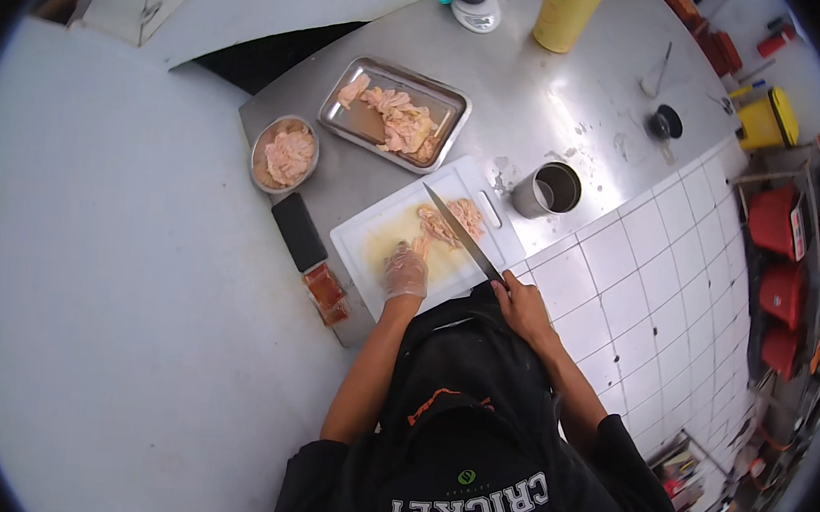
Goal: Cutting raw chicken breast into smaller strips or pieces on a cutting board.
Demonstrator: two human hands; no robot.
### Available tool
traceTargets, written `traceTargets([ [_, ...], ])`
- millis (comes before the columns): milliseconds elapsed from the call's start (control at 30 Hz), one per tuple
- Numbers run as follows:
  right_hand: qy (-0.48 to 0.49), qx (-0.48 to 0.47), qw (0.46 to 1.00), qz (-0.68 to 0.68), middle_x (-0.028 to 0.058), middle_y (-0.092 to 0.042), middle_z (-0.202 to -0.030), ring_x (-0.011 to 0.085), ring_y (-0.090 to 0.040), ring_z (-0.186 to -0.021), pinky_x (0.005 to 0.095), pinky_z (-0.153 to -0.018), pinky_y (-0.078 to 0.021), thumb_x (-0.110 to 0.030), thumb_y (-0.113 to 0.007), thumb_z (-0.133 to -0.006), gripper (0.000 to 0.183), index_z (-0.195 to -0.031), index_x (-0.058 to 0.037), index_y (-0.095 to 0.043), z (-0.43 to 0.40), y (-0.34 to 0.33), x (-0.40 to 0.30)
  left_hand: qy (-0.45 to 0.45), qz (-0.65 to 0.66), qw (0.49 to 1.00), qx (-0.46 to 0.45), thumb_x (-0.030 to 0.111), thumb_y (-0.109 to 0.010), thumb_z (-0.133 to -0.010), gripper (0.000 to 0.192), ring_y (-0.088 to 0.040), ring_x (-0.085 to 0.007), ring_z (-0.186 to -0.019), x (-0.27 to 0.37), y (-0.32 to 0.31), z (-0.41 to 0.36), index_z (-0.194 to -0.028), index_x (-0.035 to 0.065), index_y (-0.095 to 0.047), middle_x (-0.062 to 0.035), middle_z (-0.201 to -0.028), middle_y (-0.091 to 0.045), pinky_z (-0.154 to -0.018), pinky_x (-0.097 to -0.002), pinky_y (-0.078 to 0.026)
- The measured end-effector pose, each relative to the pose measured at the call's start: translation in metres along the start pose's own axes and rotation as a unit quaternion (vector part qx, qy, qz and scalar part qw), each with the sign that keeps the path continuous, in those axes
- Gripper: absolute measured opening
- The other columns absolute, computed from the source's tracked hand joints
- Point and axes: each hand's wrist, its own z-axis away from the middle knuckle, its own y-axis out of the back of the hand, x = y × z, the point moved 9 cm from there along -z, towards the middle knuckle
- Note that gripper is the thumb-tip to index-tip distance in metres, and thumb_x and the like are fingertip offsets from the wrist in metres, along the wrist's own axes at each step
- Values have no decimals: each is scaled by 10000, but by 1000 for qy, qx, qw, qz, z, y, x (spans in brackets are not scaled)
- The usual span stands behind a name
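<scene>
On a white plastic cutting board (368,234) lie small piles of cut raw meat, which looks like chicken (466,215). My left hand (406,272), in a clear plastic glove, is low over the board with its fingers bunched on a strip of the meat (420,245). Bare, my right hand (522,306) grips the handle of a long kitchen knife (462,233) at the board's near right edge. The blade slants up and left across the meat piles, its tip towards the far side. Glove and fingers partly hide the meat under my left hand.
Beyond the board, a steel tray (390,153) and a metal bowl (255,169) hold more raw meat. A steel cup (532,197) stands right of the board. A black block (299,232) lies left, by the wall. A kitchen scale (477,17) and yellow cylinder (566,14) are farther back.
</scene>
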Motion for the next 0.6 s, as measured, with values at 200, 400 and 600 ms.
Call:
traceTargets([
  [200, -8, 10, 999, -41, 235, -607, -675, 467, -583, -679, 552, -623, -447, -250, -513, -937, 203, -961, -48, -525, -4, 1, 2, -68, -8, 997, 28, 68, -536, -835, 302, -609, -295, -942, 21, 50, 19, -1133, 20, -516, -216, -989, -607, -810, -389, -487],
  [400, 2, 0, 998, -56, 241, -594, -654, 466, -575, -665, 547, -614, -442, -250, -512, -938, 206, -961, -47, -527, -7, 2, -6, 72, 616, 784, 15, 41, -508, -890, 95, -624, -206, -696, -34, 64, 19, -894, 64, -416, -100, -782, -583, -601, -288, -513],
  [600, 25, -11, 999, -38, 240, -581, -635, 467, -572, -654, 551, -613, -437, -250, -507, -941, 208, -953, -43, -526, -12, 11, -14, 88, 755, 650, 10, 82, -497, -932, 107, -614, -180, -627, 5, 121, 15, -914, 58, -394, -110, -795, -584, -566, -273, -517],
])
